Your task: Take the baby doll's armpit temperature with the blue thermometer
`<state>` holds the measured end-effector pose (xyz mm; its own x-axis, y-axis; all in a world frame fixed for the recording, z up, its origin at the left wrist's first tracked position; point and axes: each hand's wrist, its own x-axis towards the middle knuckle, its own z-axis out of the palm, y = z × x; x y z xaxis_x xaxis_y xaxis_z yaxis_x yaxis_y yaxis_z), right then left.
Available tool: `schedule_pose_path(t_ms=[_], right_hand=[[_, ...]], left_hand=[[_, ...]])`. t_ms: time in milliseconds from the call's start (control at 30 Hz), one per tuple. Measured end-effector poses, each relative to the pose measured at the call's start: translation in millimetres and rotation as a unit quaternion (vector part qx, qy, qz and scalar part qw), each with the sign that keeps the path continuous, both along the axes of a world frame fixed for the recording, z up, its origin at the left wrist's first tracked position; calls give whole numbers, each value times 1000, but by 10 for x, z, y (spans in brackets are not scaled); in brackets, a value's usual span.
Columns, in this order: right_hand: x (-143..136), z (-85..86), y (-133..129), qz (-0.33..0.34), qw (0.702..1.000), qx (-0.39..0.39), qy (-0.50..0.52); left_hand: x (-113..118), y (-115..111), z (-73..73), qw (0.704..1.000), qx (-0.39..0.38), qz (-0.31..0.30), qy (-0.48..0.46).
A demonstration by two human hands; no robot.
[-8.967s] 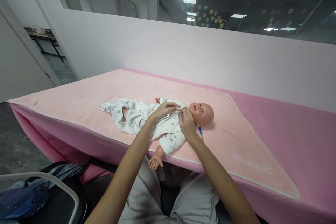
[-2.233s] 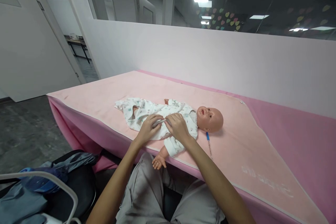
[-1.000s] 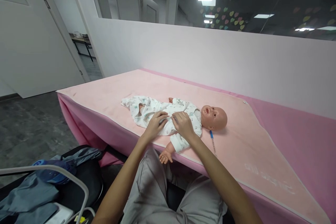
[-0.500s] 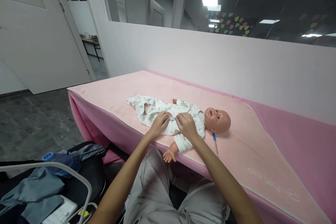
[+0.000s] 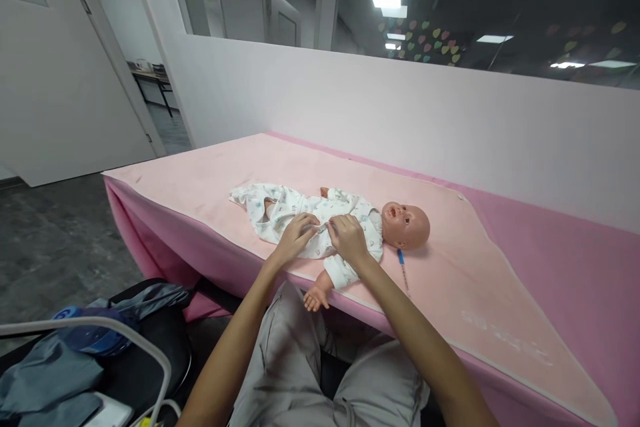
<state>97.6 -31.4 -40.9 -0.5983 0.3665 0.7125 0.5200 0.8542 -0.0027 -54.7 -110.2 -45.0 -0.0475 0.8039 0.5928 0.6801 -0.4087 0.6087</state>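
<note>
A baby doll (image 5: 407, 225) lies on its back on the pink-covered table, head to the right. It wears a white printed romper (image 5: 280, 217), and one bare doll hand (image 5: 316, 296) hangs over the near edge. At the doll's belly, my left hand (image 5: 299, 235) pinches the romper's front edge. My right hand (image 5: 347, 237) grips the same edge slightly nearer the chest, with a short strip of cloth between the two hands. What exactly lies under my fingertips is hidden. Beside the doll's head is a thin stick with a blue end (image 5: 401, 267), perhaps a thermometer.
A pink mat (image 5: 480, 293) covers the table, with a white wall and window behind. At lower left, a black chair (image 5: 165, 340) holds grey cloth (image 5: 50, 367) and a blue bottle (image 5: 95, 333). A pale curved tube (image 5: 125, 328) crosses in front of it.
The view has shifted slightly to the right. My hands stay at the doll's belly, and the cloth edge between them now looks a little more raised and tilted.
</note>
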Motion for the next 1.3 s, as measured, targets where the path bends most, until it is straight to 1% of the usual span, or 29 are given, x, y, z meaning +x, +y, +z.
schedule_pose_path(t_ms=[100,233,300,367,400,433,500,533,600,633,700,767,833,900,1000,1067,1167,1233,1300], right_hand=[[-2,19,-9,3,1000,-3,-2],[4,50,-54,30,999,-19,10],[67,66,-102,48,998,-16,35],[221,68,-170,41,996,3,74],[338,57,-211,21,995,13,96],[479,36,-256,-15,992,16,120],[808,-40,-360,-104,983,-6,152],[977,-92,-419,-160,975,-21,154],[1273,-206,-549,-272,956,-55,98],[1385,-260,-616,-315,944,-70,63],[1521,-339,-738,-366,926,-90,10],[1564,-358,-824,-373,922,-103,-6],[1566,-308,-871,-369,920,-131,-4],[1572,-193,-898,-378,910,-168,24],[1608,55,-926,-390,896,-185,101],[1628,226,-917,-379,897,-185,133],[1608,403,-813,-343,902,-229,125],[1553,436,-698,-304,905,-273,114],[1474,413,-585,-253,907,-312,130]], left_hand=[[26,5,-4,1000,5,12,17],[37,27,-59,998,14,56,28],[29,24,-80,998,22,65,10],[18,12,-83,998,28,59,3],[14,5,-79,998,28,53,8],[11,-2,-72,998,26,49,16],[9,-10,-61,998,24,50,26],[9,-10,-58,998,25,52,27],[7,-2,-61,998,27,55,32],[5,5,-66,997,29,55,37],[-1,21,-79,997,31,53,49],[-8,35,-88,997,34,52,51],[-14,43,-88,997,35,49,43],[-21,42,-80,998,32,46,33],[-27,29,-60,998,26,44,24],[-28,18,-48,999,25,44,20],[-32,6,-39,999,27,40,15],[-41,8,-43,999,26,37,14],[-54,19,-54,999,27,36,17]])
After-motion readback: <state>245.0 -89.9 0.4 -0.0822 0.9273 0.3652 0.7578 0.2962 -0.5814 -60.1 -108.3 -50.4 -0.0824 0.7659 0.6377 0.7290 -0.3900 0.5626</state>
